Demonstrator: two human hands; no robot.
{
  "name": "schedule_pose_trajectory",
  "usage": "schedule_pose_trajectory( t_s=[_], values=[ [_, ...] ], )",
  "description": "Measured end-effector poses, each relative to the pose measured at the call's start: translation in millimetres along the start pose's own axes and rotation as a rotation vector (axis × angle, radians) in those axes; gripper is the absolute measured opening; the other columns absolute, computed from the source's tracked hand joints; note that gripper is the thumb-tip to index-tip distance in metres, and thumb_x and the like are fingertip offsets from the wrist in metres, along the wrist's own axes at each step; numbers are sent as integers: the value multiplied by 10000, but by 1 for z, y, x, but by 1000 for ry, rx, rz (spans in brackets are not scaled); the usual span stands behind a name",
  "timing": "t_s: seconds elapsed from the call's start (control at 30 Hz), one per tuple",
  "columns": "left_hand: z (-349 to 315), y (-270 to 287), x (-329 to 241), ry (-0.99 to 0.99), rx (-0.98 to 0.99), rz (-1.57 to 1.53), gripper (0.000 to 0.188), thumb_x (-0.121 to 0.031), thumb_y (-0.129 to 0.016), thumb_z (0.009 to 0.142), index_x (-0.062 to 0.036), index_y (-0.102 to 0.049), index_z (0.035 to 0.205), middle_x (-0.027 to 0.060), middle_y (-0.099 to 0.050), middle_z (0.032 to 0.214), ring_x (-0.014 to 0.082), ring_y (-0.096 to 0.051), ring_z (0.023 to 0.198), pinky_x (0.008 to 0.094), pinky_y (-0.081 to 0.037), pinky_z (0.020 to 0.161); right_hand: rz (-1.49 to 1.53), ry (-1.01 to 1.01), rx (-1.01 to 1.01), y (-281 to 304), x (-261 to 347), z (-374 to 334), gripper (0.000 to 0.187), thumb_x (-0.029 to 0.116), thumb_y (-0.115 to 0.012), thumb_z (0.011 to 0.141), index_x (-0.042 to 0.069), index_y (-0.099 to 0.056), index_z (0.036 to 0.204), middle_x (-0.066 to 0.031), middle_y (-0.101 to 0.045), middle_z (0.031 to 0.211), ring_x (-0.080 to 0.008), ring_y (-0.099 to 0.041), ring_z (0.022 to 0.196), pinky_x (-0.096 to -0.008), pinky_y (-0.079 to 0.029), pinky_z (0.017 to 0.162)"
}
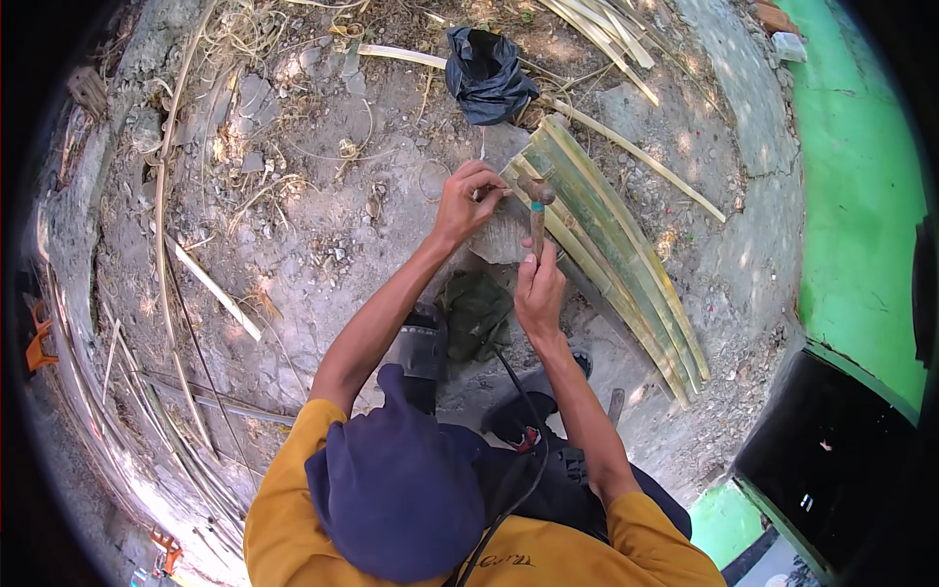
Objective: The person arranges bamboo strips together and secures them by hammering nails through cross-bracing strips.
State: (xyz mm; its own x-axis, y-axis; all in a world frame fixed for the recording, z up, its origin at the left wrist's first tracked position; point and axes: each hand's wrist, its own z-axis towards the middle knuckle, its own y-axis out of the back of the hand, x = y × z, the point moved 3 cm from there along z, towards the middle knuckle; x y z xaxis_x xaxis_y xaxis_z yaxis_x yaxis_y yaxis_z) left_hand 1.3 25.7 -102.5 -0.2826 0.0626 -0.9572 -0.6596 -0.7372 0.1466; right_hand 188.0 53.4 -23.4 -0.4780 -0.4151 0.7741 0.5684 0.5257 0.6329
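Observation:
My right hand (541, 291) grips the wooden handle of a hammer (537, 217), whose head is over the far end of a bundle of split bamboo slats (618, 256). A teal band shows just below that head. To its left, my left hand (469, 203) is closed in a pinch at the slats' left edge. Whatever sits between those fingertips is too small to name. The slats lie side by side, green and pale yellow, slanting from far middle to near right. Below my hands lies a dark crumpled cloth or bag (473, 311).
A black plastic bag (489, 80) stands open beyond my hands. Loose bamboo strips (641, 166) lie around it, with more long strips (166, 215) at the left. A green wall (851, 186) borders the right. Orange tool handles (40, 338) show at the far left.

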Motion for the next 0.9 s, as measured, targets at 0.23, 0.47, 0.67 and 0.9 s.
schedule_pose_trajectory(
  t_s=[0.23, 0.47, 0.67, 0.9],
  values=[
    [1, 0, 2, -28, 0, 9, 100, 51, -783, 779, -8, -738, 845, 58, -686, 832, 169, -599, 712, 306, -484, 630, -70, 132, -19, -9, -10, 5, 211, 137, -438, 1049, -8, -543, 1161, -164, -572, 701, -318, -608, 586, -441, -461, 575],
    [2, 0, 0, -41, 1, 29, 99, 42, -786, 772, -15, -739, 837, 56, -681, 821, 167, -590, 697, 311, -484, 635, -69, 13, 114, -9, -13, 6, 213, 95, -478, 1016, -20, -529, 1187, -279, -685, 990, -492, -688, 894, -511, -541, 743],
    [1, -1, 0, -66, -7, 39, 101, 44, -787, 769, -16, -736, 834, 51, -676, 812, 173, -584, 687, 317, -471, 628, 6, -42, 18, 0, -2, -3, 208, 98, -481, 1016, -21, -537, 1177, -274, -681, 925, -485, -689, 839, -525, -528, 706],
    [1, -4, -1, -41, 5, 27, 88, 41, -775, 783, -10, -717, 825, 55, -665, 812, 192, -589, 712, 324, -486, 613, 10, 27, -38, 1, -7, -2, 168, 101, -489, 1015, -14, -536, 1128, -297, -661, 866, -516, -662, 802, -549, -503, 657]
  ],
)
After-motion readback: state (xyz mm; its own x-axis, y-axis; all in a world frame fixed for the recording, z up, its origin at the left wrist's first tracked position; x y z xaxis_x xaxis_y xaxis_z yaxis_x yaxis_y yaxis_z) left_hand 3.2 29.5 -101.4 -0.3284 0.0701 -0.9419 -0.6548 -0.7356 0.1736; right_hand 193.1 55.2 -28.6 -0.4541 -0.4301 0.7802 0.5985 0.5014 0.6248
